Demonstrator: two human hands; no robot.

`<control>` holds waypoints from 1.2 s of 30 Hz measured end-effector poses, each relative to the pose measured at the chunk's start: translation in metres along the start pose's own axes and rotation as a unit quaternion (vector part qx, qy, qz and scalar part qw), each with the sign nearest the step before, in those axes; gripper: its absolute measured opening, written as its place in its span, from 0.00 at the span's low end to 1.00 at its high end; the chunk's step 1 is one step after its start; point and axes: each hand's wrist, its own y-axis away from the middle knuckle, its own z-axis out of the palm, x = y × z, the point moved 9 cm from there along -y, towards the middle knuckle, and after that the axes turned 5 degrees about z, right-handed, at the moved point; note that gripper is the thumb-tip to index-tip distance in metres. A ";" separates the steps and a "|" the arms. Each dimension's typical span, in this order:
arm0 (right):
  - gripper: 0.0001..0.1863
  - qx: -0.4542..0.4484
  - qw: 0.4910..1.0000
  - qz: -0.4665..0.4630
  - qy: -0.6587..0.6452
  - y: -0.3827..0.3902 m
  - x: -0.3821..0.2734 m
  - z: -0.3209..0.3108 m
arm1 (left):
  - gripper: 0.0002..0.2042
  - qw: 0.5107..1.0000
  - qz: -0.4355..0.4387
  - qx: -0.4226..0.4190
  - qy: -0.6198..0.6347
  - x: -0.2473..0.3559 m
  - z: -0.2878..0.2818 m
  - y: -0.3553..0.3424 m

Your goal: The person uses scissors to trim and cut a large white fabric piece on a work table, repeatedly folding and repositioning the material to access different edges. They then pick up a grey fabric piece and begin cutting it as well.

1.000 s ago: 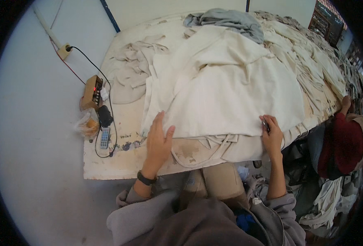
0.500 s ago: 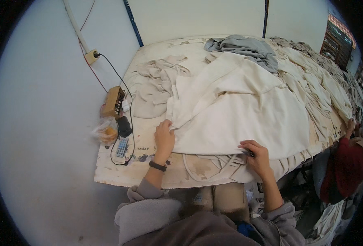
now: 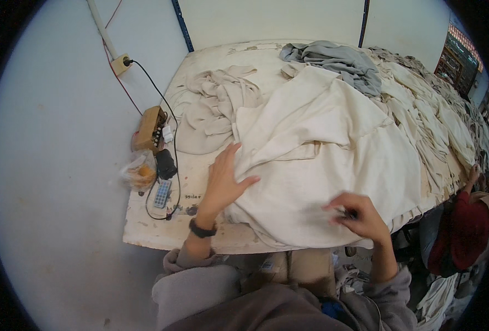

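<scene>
A large cream fabric piece [image 3: 360, 165], perhaps a garment, is spread over the table [image 3: 150, 231] in front of me, with folds across its middle and its near side reaching the front edge. At its left side, my left hand [image 3: 225, 179] has its fingers spread, palm over the cloth's margin. Over the near right part is my right hand [image 3: 360, 215], its fingers curled round a small dark tool [image 3: 348, 213]. Motion blurs those fingertips, and most of the tool is hidden, so its exact kind is unclear.
Beige cloth [image 3: 217, 110] and grey cloth [image 3: 338, 60] lie crumpled behind, with more cream fabric [image 3: 421, 121] to the right. On the left are a brown box-like device [image 3: 149, 129], a plastic bag [image 3: 139, 171], a remote control [image 3: 162, 193] and a black cable. A person in red [image 3: 465, 231] is at right.
The cream fabric's near edge has come toward me and now covers the strips by the table's front. My left hand has opened and moved farther forward; my right hand has shifted right.
</scene>
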 end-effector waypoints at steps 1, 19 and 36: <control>0.15 0.029 0.999 0.001 0.035 -0.023 0.001 0.001 | 0.25 1.000 -0.022 -0.020 -0.009 -0.003 0.011 -0.006; 0.06 0.138 0.961 -0.181 -0.158 -0.019 -0.021 0.000 | 0.14 0.626 -0.379 0.078 0.677 -0.060 0.040 0.012; 0.16 0.223 0.958 0.066 -0.169 -0.016 -0.026 0.044 | 0.12 0.760 -0.244 -0.051 0.600 0.034 0.007 0.017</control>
